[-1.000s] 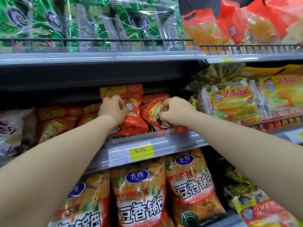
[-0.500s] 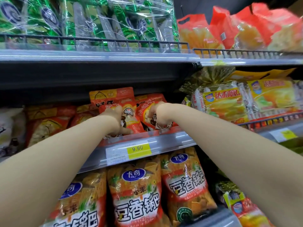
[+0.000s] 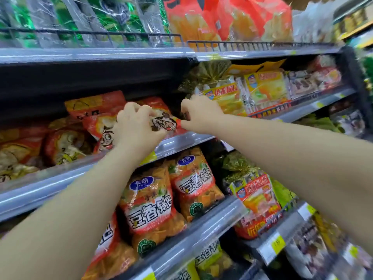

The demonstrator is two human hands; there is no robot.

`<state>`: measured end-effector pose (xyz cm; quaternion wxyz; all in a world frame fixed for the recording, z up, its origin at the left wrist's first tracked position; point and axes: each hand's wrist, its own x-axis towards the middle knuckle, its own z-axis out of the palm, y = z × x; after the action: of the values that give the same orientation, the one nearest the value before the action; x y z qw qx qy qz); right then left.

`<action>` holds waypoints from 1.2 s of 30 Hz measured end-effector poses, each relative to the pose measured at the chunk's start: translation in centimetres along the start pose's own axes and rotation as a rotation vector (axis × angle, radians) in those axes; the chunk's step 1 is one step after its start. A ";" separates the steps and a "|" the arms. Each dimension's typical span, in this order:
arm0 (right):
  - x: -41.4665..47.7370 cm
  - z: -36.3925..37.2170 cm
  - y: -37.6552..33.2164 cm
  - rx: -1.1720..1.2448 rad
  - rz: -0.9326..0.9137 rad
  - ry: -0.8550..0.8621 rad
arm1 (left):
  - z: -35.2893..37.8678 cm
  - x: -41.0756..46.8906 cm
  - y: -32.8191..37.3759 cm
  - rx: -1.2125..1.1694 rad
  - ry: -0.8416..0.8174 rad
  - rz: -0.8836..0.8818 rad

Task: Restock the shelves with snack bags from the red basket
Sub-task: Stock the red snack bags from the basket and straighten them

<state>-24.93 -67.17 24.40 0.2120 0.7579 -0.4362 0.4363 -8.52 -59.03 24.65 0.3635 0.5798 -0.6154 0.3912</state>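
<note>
Both my arms reach up to the middle shelf (image 3: 182, 140). My left hand (image 3: 135, 127) grips the crumpled front of a red snack bag (image 3: 163, 123) with a cartoon face on it, at the right end of the red row. My right hand (image 3: 198, 114) is at that bag's right edge, fingers curled and pinching it. Another red bag (image 3: 94, 107) of the same kind stands upright just left of my left hand, with more lying further left (image 3: 64, 144). The red basket is out of view.
Orange-red bags with a blue logo (image 3: 149, 207) fill the shelf below. Yellow multipacks (image 3: 228, 98) sit right of my right hand. Green foil packs (image 3: 86, 19) and orange bags (image 3: 228, 19) stand behind wire rails on the top shelf.
My left hand has left the left red bag and now grips the right one, beside my right hand. The view has swung and tilted, so the shelves slope.
</note>
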 end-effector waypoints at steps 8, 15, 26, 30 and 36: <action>-13.3 2.3 8.8 -0.164 0.086 -0.007 | 7.3 -10.0 6.4 -0.047 0.066 0.306; -25.4 2.9 15.9 -0.184 0.183 -0.140 | 12.0 -18.1 13.1 -0.171 -0.137 0.225; -42.2 2.6 27.3 -0.078 0.173 -0.441 | 19.2 -36.1 27.9 -0.221 -0.681 -0.141; -48.2 2.6 31.1 -0.017 0.158 -0.591 | 19.3 -42.2 32.8 -0.200 -0.813 -0.204; -57.2 4.7 34.7 0.039 0.223 -0.875 | 20.4 -50.5 36.8 -0.163 -1.075 -0.303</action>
<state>-65.75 -61.59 -28.54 -0.0550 0.8233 -0.5554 0.1030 -41.95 -54.99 -31.78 0.0944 0.7494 -0.6522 -0.0644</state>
